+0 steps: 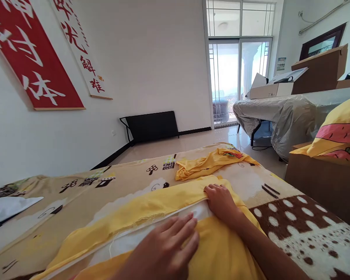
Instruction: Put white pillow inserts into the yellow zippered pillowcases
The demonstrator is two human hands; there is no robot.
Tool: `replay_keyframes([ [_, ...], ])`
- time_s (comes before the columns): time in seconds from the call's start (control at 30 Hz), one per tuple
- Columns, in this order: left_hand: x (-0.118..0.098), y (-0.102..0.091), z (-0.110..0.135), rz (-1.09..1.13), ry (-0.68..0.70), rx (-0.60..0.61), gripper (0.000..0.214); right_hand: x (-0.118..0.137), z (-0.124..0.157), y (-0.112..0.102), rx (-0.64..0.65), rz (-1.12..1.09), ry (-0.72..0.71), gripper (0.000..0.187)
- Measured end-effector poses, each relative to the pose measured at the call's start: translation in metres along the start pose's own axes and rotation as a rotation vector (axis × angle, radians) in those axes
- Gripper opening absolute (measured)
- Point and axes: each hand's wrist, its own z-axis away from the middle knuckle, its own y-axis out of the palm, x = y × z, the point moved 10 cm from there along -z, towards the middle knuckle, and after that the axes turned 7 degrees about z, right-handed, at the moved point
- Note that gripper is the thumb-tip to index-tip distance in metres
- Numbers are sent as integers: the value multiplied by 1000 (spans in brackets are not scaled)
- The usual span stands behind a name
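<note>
A yellow fabric cover (221,241) lies before me with its long edge open, showing a white filling or inner pillow (134,236) through the gap. A pale strip and loose threads run along the opening. My right hand (221,200) has its fingers curled over the far corner of the cover, at the end of the opening. My left hand (169,247) is nearer to me, over the white inner part, with its fingers stretched out and holding nothing. Beyond the cover lies a crumpled yellow cloth (204,165) with a printed patch.
Everything lies on a patterned beige and brown blanket (128,182). White cloth (11,206) is at the left edge. A yellow printed cushion (341,134) rests on a brown box (317,182) at right. Behind it, opened cartons (271,89) stand on a plastic-covered table (294,112).
</note>
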Motion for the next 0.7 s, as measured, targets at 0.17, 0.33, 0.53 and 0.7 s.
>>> replay_keyframes([
  [0.17,-15,99,-89,67,17,385,11,-29,1,-2,-1,-139,107,32],
  [0.33,2,167,-96,875,-86,509,12,-45,-3,4,24,-211,156,31],
  [0.53,47,184,-77,1721,-460,148,16,-65,-16,20,-163,-657,271,17],
  [0.7,66,128,-67,841,-421,-327,18,-81,-16,22,-290,-796,308,19],
])
